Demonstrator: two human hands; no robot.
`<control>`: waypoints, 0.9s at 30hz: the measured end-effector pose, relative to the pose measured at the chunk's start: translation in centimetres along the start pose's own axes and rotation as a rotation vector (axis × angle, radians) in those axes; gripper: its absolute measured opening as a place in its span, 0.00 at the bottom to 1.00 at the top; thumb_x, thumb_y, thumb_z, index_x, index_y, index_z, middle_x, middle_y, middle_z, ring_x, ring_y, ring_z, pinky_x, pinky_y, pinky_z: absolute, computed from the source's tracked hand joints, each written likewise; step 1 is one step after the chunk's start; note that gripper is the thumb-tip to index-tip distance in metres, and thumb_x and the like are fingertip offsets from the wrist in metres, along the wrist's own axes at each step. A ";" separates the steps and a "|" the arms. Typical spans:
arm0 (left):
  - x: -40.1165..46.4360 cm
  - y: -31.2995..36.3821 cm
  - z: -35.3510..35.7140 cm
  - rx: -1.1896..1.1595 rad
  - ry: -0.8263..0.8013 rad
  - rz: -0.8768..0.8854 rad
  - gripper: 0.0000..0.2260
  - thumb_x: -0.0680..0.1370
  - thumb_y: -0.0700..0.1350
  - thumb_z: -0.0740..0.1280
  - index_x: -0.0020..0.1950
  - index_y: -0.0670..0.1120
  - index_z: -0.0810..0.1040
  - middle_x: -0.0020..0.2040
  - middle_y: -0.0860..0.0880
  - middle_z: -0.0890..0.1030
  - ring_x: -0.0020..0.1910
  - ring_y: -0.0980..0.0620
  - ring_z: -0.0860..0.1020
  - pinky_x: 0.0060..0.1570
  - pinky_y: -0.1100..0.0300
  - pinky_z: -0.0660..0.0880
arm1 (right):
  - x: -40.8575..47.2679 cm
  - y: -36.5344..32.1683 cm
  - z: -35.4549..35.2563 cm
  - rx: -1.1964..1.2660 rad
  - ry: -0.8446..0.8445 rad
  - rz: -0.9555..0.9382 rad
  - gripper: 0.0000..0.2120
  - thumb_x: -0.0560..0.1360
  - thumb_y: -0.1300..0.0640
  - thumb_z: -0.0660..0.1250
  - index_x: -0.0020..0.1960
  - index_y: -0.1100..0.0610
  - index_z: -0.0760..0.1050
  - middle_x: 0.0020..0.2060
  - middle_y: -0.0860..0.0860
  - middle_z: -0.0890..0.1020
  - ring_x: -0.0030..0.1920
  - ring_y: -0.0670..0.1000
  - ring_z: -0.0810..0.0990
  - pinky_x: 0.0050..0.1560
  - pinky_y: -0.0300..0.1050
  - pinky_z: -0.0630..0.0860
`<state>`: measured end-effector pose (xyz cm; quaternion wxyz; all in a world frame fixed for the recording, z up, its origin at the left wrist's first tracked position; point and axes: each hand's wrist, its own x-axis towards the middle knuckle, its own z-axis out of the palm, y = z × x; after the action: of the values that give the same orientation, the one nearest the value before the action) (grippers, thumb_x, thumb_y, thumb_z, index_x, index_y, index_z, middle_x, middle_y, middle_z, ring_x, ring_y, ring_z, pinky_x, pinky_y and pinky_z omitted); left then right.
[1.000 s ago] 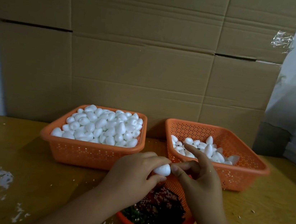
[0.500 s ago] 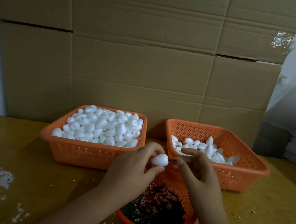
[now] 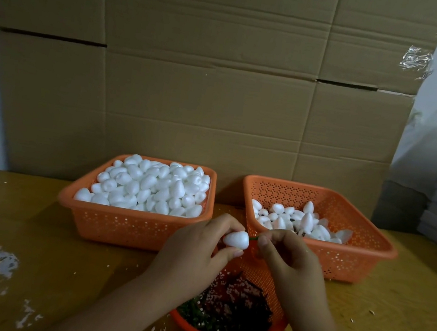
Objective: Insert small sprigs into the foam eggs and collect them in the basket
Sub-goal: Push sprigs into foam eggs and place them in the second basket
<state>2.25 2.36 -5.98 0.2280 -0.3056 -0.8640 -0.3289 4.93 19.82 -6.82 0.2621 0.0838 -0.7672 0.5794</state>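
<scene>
At frame centre, your left hand (image 3: 194,256) pinches a foam egg (image 3: 236,239) in its fingers; your right hand (image 3: 291,261) pinches a green sprig (image 3: 253,238) at its tip.

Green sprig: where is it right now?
Head view, centre: the thin green sprig is pinched by the right hand, its tip at the white foam egg held by the left hand.
</scene>
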 end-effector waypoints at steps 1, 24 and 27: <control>0.0 0.0 0.0 0.002 -0.005 0.004 0.09 0.76 0.54 0.69 0.55 0.61 0.72 0.44 0.70 0.75 0.47 0.69 0.75 0.41 0.73 0.72 | 0.0 0.0 0.0 -0.002 -0.003 -0.001 0.05 0.76 0.57 0.68 0.41 0.51 0.80 0.37 0.44 0.82 0.39 0.42 0.80 0.40 0.31 0.73; 0.1 0.2 0.2 -0.024 0.000 0.039 0.09 0.77 0.57 0.65 0.57 0.62 0.72 0.52 0.67 0.76 0.49 0.66 0.76 0.45 0.68 0.73 | -0.1 -0.4 0.2 -0.018 -0.046 -0.027 0.07 0.77 0.59 0.67 0.43 0.52 0.81 0.36 0.42 0.83 0.39 0.40 0.80 0.40 0.29 0.71; 0.1 0.1 0.2 -0.039 0.009 0.031 0.10 0.78 0.58 0.64 0.58 0.63 0.73 0.53 0.68 0.76 0.49 0.65 0.76 0.44 0.69 0.73 | -0.2 -0.4 0.1 -0.012 -0.049 -0.009 0.07 0.77 0.59 0.67 0.43 0.51 0.81 0.37 0.43 0.83 0.40 0.41 0.80 0.42 0.30 0.72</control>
<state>2.17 2.56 -6.01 0.2310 -0.3219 -0.8514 -0.3436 5.20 19.55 -6.58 0.2462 0.0999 -0.7765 0.5714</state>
